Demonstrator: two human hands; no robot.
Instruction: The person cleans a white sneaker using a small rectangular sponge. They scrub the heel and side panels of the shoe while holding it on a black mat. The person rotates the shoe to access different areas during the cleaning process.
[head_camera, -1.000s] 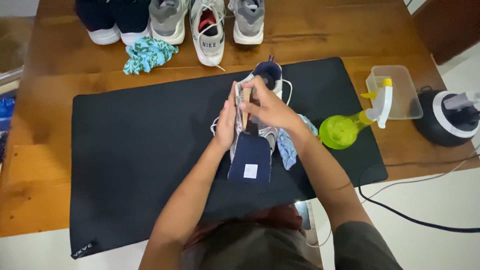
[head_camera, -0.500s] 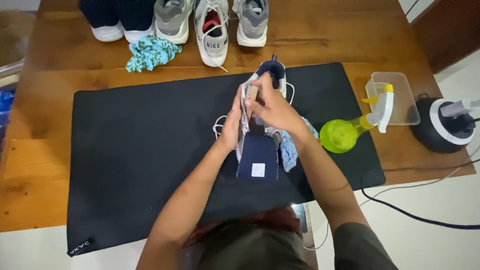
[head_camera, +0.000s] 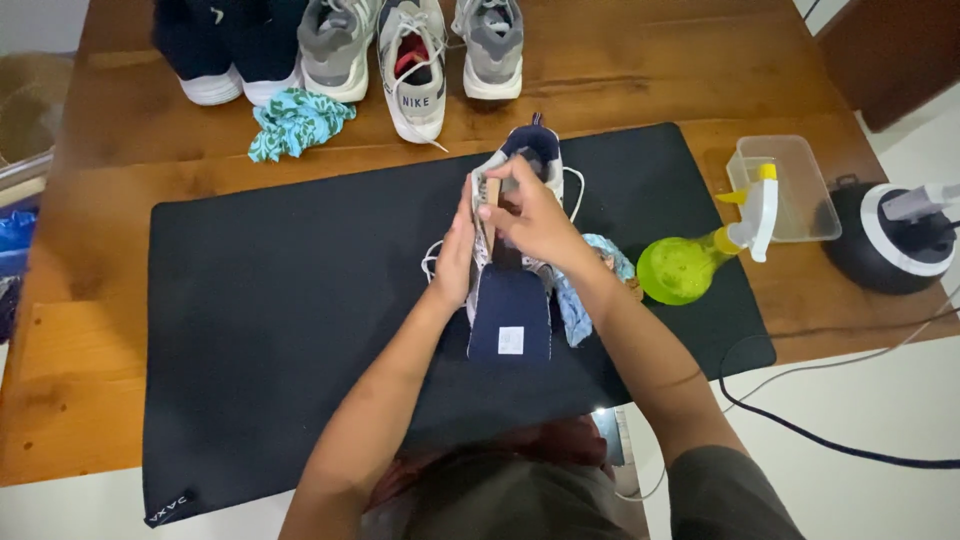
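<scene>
Wooden tabletop (head_camera: 650, 70) carried a black rectangular work mat (head_camera: 260, 330), and on the mat's middle lay a grey-and-navy fabric sneaker with white laces (head_camera: 520, 165), heel toward the person, with its navy insole (head_camera: 510, 310) drawn out toward them. The left hand (head_camera: 455, 255) was pressed flat against the shoe's side, fingers together, steadying it; the right hand (head_camera: 530, 215) was closed around a small wooden-backed brush (head_camera: 490, 205) held over the shoe's opening (the bristles could not be made out). Such a shoe looked light and soft in the upper, stiffer at the sole, so the firm sole edge and heel seemed the best places to hold it; the loose laces could snag. A blue cloth (head_camera: 590, 285) lay just beside the shoe, a green spray bottle with a white-and-yellow trigger (head_camera: 700, 260) lay near on the right, and a row of other sneakers (head_camera: 340, 50) stood at the far edge.
</scene>
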